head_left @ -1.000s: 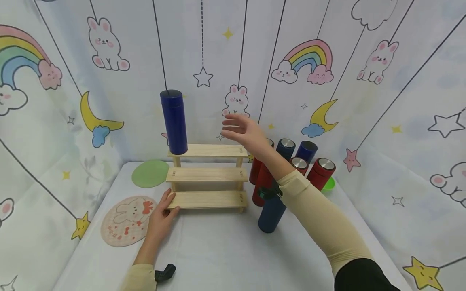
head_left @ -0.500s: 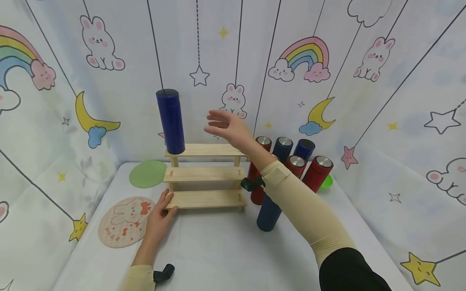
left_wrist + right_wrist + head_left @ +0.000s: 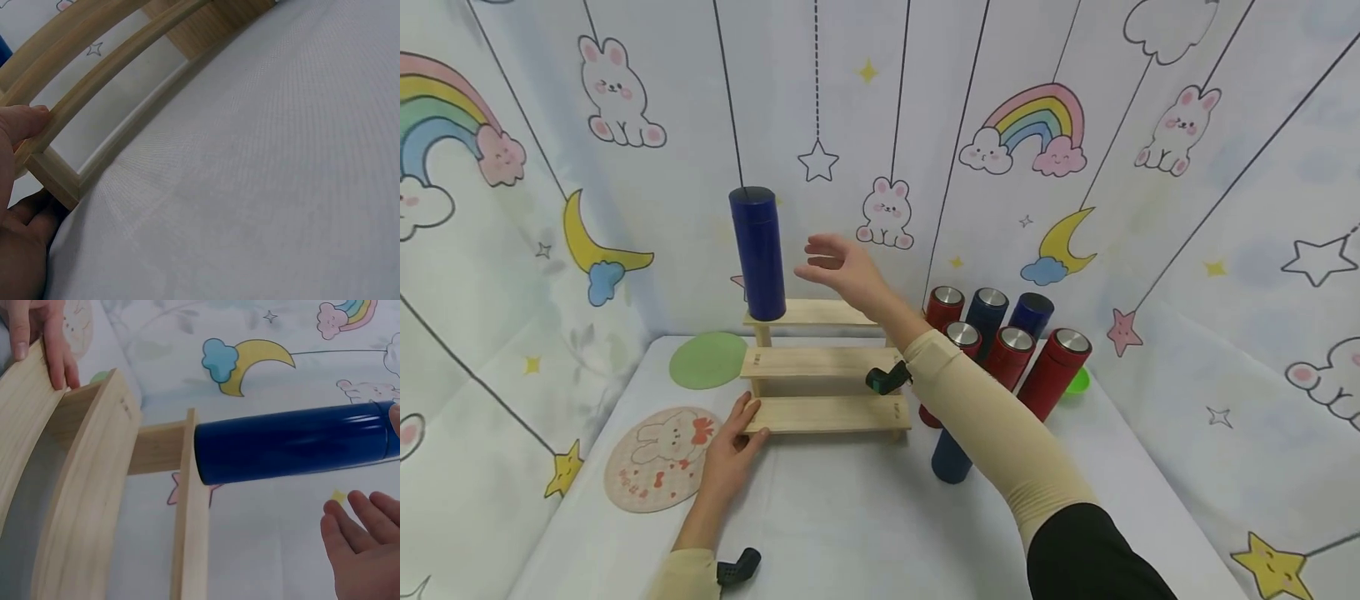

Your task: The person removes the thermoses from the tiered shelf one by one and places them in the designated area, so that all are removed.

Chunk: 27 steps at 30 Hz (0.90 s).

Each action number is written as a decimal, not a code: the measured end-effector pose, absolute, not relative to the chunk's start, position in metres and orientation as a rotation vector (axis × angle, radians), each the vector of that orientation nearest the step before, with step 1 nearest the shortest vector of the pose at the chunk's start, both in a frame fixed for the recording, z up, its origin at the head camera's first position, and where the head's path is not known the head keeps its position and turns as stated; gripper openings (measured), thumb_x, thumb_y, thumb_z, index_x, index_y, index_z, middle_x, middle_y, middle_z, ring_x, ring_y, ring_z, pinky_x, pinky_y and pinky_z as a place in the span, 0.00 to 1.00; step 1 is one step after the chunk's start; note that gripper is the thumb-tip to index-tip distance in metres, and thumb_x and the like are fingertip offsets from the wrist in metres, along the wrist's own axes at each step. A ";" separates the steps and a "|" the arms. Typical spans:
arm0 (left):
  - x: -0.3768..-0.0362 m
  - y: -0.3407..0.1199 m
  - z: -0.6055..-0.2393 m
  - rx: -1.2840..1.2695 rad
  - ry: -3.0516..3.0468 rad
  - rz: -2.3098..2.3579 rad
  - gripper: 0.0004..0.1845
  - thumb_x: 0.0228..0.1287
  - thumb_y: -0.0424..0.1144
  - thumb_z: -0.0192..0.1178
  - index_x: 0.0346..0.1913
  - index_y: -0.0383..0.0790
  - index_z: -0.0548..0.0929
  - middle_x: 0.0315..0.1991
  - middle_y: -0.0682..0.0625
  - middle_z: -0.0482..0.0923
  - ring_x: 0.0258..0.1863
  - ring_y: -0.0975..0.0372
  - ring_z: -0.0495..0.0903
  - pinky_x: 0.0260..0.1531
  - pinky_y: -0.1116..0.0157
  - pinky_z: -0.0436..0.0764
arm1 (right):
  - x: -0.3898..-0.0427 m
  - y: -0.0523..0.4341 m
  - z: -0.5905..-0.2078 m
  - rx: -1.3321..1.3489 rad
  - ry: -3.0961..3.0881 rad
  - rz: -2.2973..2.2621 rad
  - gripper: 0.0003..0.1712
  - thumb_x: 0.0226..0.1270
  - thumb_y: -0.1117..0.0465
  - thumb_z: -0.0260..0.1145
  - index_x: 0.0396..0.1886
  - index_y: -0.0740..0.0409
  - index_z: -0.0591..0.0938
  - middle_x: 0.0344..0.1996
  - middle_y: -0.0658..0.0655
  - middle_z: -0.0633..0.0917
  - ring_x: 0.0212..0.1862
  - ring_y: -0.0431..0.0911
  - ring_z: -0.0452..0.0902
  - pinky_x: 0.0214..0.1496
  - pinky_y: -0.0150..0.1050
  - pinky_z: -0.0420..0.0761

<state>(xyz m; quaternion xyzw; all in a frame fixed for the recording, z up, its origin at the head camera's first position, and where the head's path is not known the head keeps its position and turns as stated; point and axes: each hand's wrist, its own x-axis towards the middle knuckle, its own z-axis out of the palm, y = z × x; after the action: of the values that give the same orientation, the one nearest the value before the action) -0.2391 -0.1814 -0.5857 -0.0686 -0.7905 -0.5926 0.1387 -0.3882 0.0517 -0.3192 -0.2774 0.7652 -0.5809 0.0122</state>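
Your right hand (image 3: pixel 842 268) hangs in the air just right of the blue bottle (image 3: pixel 758 252), fingers spread and loose, gripping nothing. The bottle stands upright at the left end of the top step of the wooden rack (image 3: pixel 826 361), apart from your hand.

Head view: shows the full rack with 3 steps, and your left hand (image 3: pixel 735 446) at the left end of the bottom step, thumb along its front edge.
Left wrist view: adds the contact detail. Your left hand (image 3: pixel 22 206) has a fingertip pressed on top of the bottom slat and the palm against the corner post; the blue bottle is not seen here.
Right wrist view: shows the gap between your right fingers (image 3: pixel 359 540) and the bottle (image 3: pixel 294 451), which the head view makes hard to judge. It also catches your left fingers (image 3: pixel 53 347) on the rack edge (image 3: pixel 87 487).

Around the rack: right of it stands a cluster of 7 bottles, red (image 3: pixel 1052 364) and dark blue (image 3: pixel 987 312), most with silver caps; your right forearm (image 3: pixel 985 425) covers part of them. Left of the rack lie a green round mat (image 3: pixel 709 360) and a pink bunny mat (image 3: pixel 655 457).

Rack: pale bare wood, flat slats. Blue bottle: glossy, straight cylinder. Table cover (image 3: pixel 281 187): white, fine weave.
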 end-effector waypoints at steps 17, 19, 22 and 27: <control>-0.239 -0.183 -0.585 -0.164 -2.300 -1.739 0.31 0.80 0.33 0.65 0.80 0.30 0.70 0.86 0.39 0.54 0.84 0.44 0.53 0.63 0.86 0.62 | -0.419 0.014 -0.339 -0.791 2.430 -1.783 0.41 0.72 0.50 0.79 0.79 0.56 0.74 0.71 0.58 0.81 0.73 0.58 0.76 0.69 0.43 0.80; -0.240 -0.183 -0.586 -0.165 -2.294 -1.740 0.31 0.80 0.32 0.65 0.80 0.30 0.70 0.86 0.39 0.54 0.84 0.44 0.53 0.63 0.86 0.62 | -0.422 0.010 -0.339 -0.783 2.444 -1.761 0.42 0.72 0.49 0.79 0.80 0.56 0.74 0.71 0.57 0.81 0.72 0.57 0.76 0.68 0.43 0.80; -0.241 -0.183 -0.586 -0.176 -2.290 -1.736 0.31 0.79 0.31 0.65 0.80 0.30 0.70 0.86 0.38 0.54 0.84 0.43 0.53 0.64 0.85 0.62 | -0.425 0.004 -0.340 -0.754 2.458 -1.755 0.43 0.72 0.49 0.79 0.80 0.56 0.73 0.71 0.56 0.81 0.70 0.54 0.78 0.67 0.42 0.81; -0.242 -0.182 -0.586 -0.172 -2.293 -1.739 0.31 0.79 0.30 0.66 0.80 0.29 0.71 0.86 0.38 0.54 0.83 0.43 0.54 0.64 0.85 0.62 | -0.426 -0.007 -0.342 -0.732 2.445 -1.785 0.43 0.70 0.49 0.81 0.80 0.53 0.74 0.70 0.55 0.81 0.67 0.49 0.81 0.66 0.42 0.82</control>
<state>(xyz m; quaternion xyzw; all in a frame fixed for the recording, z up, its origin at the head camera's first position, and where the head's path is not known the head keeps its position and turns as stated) -0.2423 -0.1818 -0.5864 -0.0592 -0.7887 -0.5982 0.1289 -0.4262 -0.0070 -0.3421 -0.2351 0.7850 -0.5730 0.0137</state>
